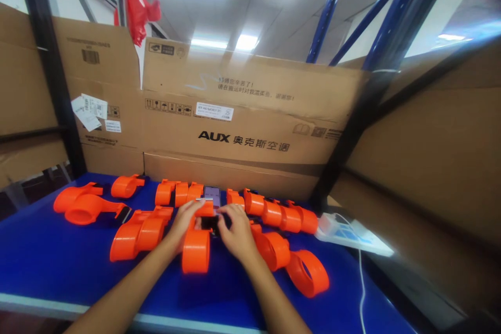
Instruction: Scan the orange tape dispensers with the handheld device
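My left hand [183, 223] is closed around an orange plastic tape dispenser [195, 253], its round ring hanging toward me. A thin metal strip shows along the top of its head. My right hand [238, 230] has its thumb and fingers bent at a black part [210, 223] on the dispenser's right side; the exact contact is partly hidden. Behind the hands stands a phone [212, 195] with its screen lit. More orange dispensers lie on both sides, such as a joined-looking pair [151, 232] at left and a tilted one [308, 273] at right.
A blue tabletop [43, 255] carries rows of dispensers, among them several [282, 214] at back right. A white power strip [354, 235] with a cable lies at the right edge. Cardboard walls [242, 130] and dark metal posts [352, 130] enclose the back and sides.
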### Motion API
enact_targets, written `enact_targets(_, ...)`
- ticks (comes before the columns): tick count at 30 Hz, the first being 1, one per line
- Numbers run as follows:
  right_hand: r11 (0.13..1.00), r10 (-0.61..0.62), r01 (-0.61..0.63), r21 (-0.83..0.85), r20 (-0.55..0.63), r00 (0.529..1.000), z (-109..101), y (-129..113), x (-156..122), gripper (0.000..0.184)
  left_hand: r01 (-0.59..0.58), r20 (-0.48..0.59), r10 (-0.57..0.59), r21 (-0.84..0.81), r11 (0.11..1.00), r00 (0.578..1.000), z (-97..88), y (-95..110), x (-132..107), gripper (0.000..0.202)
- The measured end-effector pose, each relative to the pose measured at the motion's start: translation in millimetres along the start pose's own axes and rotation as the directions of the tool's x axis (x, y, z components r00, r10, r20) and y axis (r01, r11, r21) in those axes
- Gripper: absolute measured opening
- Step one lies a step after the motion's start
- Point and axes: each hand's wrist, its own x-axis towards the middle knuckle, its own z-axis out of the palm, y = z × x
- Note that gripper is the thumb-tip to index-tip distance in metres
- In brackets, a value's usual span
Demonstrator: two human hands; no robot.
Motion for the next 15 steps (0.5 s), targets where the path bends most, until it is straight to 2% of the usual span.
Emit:
enact_targets(3,0.972,0.161,-0.140,0.188,-0.100,0.982,-0.2,1.5,3.1,0.021,-0.025,-0.011,0.026,0.062,0.998,1.000,5.6,0.2,-5.5,0.036)
enact_targets(5,0.926,0.228,-0.195,0.324,-0.069,0.971,2.6,1.7,5.5,0.028,-0.021,0.034,0.018,0.084,0.996,0.999,9.7,0.8,-9.3,0.037)
enact_targets(8,0.844,0.249,-0.228,0.485,0.022,0.968,9.0,2.0,8.8,0.034,-0.016,0.126,-0.001,0.138,0.990,0.992,14.0,1.0,-13.4,0.040)
enact_targets(11,0.794,0.254,-0.245,0.556,0.063,0.965,13.5,3.6,10.6,0.034,-0.057,0.182,0.022,0.187,0.981,0.983,14.7,-0.3,-14.3,0.040)
enact_targets(15,0.792,0.285,-0.257,0.553,0.036,0.958,14.4,6.6,11.1,0.034,-0.091,0.184,0.051,0.215,0.972,0.982,13.0,-2.8,-11.7,0.038)
